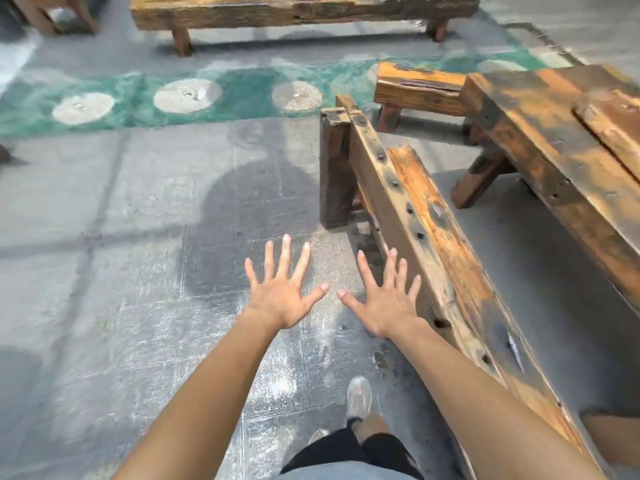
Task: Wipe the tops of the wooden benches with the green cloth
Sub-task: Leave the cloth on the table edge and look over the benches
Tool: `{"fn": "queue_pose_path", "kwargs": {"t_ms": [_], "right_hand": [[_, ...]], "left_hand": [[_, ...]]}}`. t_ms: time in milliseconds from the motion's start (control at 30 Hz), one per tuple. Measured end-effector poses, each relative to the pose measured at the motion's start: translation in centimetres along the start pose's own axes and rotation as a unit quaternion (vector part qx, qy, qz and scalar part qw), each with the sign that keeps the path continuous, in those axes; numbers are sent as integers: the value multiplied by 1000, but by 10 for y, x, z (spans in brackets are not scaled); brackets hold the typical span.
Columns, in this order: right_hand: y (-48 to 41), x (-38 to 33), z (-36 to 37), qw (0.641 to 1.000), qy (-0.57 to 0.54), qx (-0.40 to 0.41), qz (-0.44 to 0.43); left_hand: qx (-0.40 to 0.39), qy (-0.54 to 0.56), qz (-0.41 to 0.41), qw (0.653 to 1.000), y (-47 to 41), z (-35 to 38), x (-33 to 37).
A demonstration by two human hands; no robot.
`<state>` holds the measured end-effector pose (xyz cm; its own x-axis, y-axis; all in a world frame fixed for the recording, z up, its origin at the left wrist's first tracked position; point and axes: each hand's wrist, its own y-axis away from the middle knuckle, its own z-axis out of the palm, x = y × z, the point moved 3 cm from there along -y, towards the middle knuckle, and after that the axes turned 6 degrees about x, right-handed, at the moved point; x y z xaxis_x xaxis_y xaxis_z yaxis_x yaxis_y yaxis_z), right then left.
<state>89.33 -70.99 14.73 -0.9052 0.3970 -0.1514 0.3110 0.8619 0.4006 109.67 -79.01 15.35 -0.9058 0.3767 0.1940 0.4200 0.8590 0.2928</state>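
My left hand [281,292] and my right hand [382,299] are stretched out palms down over the grey floor, fingers spread, holding nothing. Just right of my right hand runs a worn wooden bench [446,258], narrow and long, reaching from the middle of the view to the lower right. A wider wooden bench or table [561,161] stands further right. Another long bench [301,10] lies across the top, and a short one [419,88] sits behind the near bench. No green cloth is in view.
The floor is grey stone tile [121,271] with a green painted band and round pale stone discs [187,95] across the back. My legs and a grey shoe [359,396] show at the bottom. Part of another wooden piece [52,15] stands at the top left.
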Motion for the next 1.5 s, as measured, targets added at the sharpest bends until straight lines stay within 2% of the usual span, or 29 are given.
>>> {"fn": "queue_pose_path", "kwargs": {"t_ms": [167,267,567,800,1000,1200,1300,1500], "right_hand": [[-109,-24,-20,1000,-3,-5,-27],[-179,-33,-43,999,-24,22,-33],[-389,-70,-140,999,-30,26,-26],[-546,-132,-192,998,-32,46,-40],[-704,-190,-229,998,-44,39,19],[-810,-209,-279,993,-62,27,95],[-846,-211,-297,992,-71,32,103],[-977,-189,-340,981,-105,35,162]], "left_hand": [[-31,21,-42,998,-92,0,-29],[-34,24,-57,997,-159,-16,-41],[-47,17,-99,994,-358,-107,-83],[-51,16,-104,993,-507,-153,-135],[-75,-5,-61,995,-683,-209,-199],[-97,-36,3,995,-827,-281,-225],[-104,-53,31,993,-884,-299,-224],[-106,-85,107,985,-1049,-323,-191]]}}
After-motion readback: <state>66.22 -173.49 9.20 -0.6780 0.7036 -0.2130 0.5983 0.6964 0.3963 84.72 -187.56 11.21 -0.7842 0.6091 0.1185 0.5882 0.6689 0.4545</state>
